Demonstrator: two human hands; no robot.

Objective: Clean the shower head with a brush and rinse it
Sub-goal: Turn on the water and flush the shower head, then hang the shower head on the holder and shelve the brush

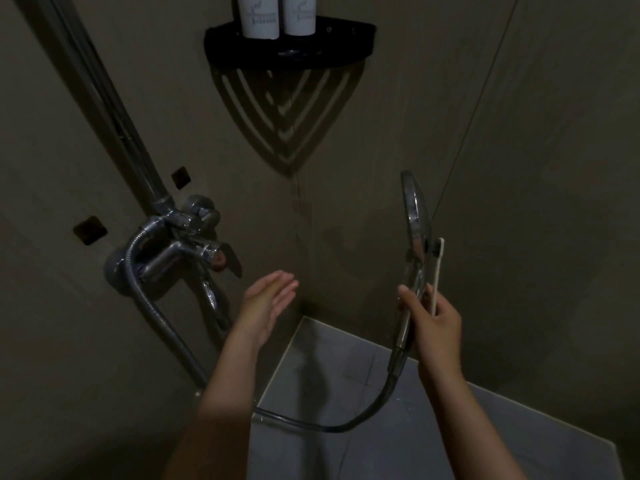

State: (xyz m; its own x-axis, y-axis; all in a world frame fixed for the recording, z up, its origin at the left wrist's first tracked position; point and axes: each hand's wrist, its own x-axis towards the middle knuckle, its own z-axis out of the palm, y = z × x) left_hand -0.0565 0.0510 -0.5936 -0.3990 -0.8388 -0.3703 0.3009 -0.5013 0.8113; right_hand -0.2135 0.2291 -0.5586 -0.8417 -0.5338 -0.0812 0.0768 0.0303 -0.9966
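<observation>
My right hand [434, 327] grips the handle of a chrome shower head [415, 213], held upright and seen edge-on at the right. The same hand also pinches a white toothbrush [437, 268] alongside the handle, its dark bristles up beside the head. My left hand [268, 299] is open, fingers together and palm turned right, a little right of the chrome mixer tap [188, 244] and apart from it. A metal hose [346, 426] runs from the shower handle down and across the floor toward the tap.
A chrome riser pipe [114, 109] slants up the left wall. A black corner shelf [291, 43] carries two white bottles [277, 15] high in the corner. Grey floor tiles [346, 375] lie below. The room is dim.
</observation>
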